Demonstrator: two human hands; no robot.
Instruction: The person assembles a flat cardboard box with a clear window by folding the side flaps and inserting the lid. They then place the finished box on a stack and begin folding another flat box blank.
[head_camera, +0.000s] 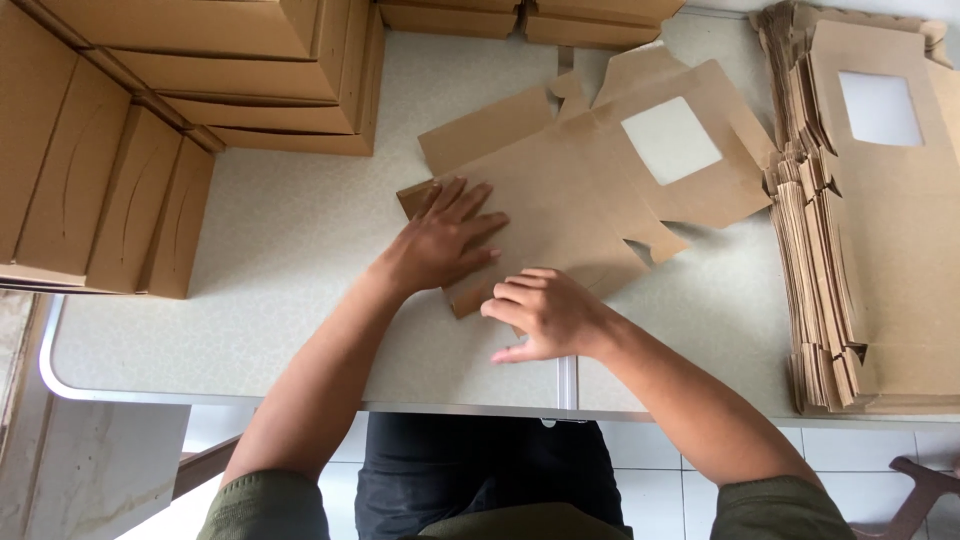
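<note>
A flat brown cardboard box blank (580, 190) with a square window cut-out lies on the pale speckled table (290, 250). My left hand (445, 240) presses flat on the blank's left part, fingers spread. Just below and to the right, my right hand (545, 315) rests with fingers curled on the blank's near edge, where a flap is folded over. Neither hand lifts the blank off the table.
A tall stack of flat windowed box blanks (870, 220) fills the table's right side. Folded brown boxes (110, 190) are piled at the left and more boxes (260, 70) along the back. The table's front edge (300, 400) runs near my body; tiled floor lies below.
</note>
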